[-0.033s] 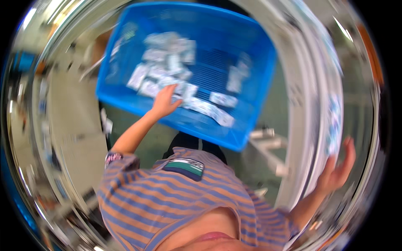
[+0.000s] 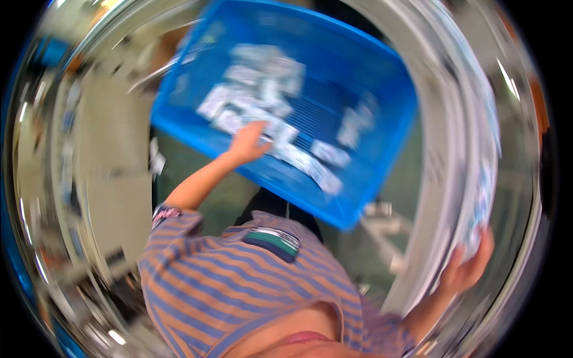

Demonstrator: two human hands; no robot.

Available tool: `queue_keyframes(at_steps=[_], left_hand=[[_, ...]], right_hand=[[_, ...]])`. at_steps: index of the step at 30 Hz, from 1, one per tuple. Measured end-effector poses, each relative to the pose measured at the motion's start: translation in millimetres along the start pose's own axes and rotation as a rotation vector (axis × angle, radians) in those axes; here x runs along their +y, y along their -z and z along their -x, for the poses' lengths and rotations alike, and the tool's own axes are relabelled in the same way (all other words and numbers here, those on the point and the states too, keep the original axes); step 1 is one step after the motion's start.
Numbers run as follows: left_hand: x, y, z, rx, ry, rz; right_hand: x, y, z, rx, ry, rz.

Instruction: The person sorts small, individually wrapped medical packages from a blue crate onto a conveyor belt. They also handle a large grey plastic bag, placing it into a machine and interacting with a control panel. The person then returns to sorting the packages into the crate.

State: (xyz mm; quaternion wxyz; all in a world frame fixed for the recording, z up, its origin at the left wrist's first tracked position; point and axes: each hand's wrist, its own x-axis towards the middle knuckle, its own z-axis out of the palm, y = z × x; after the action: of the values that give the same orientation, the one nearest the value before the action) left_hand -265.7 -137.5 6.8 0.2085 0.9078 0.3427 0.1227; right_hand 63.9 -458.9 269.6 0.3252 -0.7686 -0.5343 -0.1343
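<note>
Small white packets with pale blue-green print [image 2: 256, 65] lie in a loose heap and a short row inside a large blue plastic bin [image 2: 286, 194]. My left hand [image 2: 250, 143] reaches over the bin's near wall and touches the packets close to it, thumb and fingers apart. Out to the right, my right hand [image 2: 468, 265] has its thumb and fingers on either side of the near end of a row of similar packets [image 2: 477, 218]. Motion blur hides the exact finger contact there.
The packets on the right lie along a curved-looking pale metal rail or ledge [image 2: 439, 173]. A light-coloured cabinet [image 2: 116, 209] stands on the left. White frame legs [image 2: 388, 230] show below the bin's right corner, above a green floor [image 2: 203, 179].
My right hand has come in around the end of the packet row; before, it was spread and beside it. The view has shifted, so the bin appears farther right. My left hand stays on the packets.
</note>
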Motion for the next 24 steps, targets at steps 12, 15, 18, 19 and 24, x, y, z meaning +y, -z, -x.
queue_keyframes(at_steps=[12,15,18,19,24], left_hand=[[-53,-6,37,0.549,0.125,-0.085],[-51,3,44,0.573,0.116,0.005],[-52,9,45,0.546,0.106,0.018],[-50,10,47,0.525,0.090,0.023],[-53,10,51,0.539,0.104,0.005]], right_hand=[[71,-494,135,-1.609,-0.282,-0.207],[76,-527,169,-1.815,-0.078,0.002],[84,-553,176,-1.873,0.047,0.150],[86,-560,178,-1.878,0.073,0.182],[99,-564,182,-1.892,0.113,0.256]])
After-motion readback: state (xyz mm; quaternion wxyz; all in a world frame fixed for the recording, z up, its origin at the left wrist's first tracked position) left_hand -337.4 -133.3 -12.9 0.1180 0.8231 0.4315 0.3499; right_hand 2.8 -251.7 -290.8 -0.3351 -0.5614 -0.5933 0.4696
